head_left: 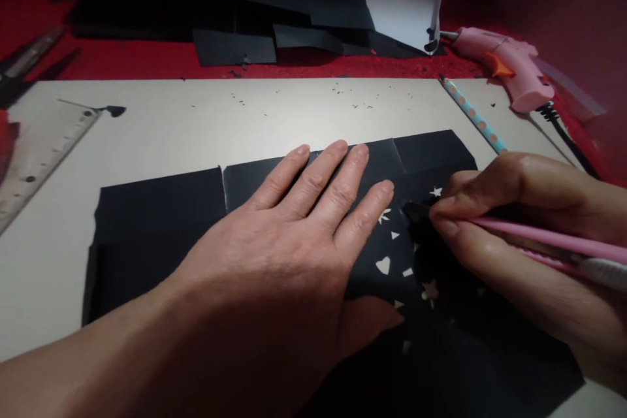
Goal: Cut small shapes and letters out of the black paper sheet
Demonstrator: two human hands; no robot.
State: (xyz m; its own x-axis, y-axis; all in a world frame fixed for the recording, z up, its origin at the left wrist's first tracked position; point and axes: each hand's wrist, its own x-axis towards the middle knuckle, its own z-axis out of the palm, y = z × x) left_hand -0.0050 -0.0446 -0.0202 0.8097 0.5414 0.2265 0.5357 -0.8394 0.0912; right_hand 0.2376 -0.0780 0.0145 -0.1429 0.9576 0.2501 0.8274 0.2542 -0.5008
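Observation:
Black paper with flaps along its far edge lies on a white board. Small shapes are cut out of it: stars, triangles and a heart, with white showing through. My left hand rests flat on the paper, its fingers spread and the thumb out to the side. In my right hand is a pink craft knife, held like a pen. Its dark blade meets the paper just right of my left little finger. Shadow hides part of the paper beneath the right hand.
A pink glue gun with a black cord and a blue dotted pencil lie at the right. At the left are a ruler and a dark pointed tool. Black paper pieces lie at the back on red cloth; tiny scraps dot the board.

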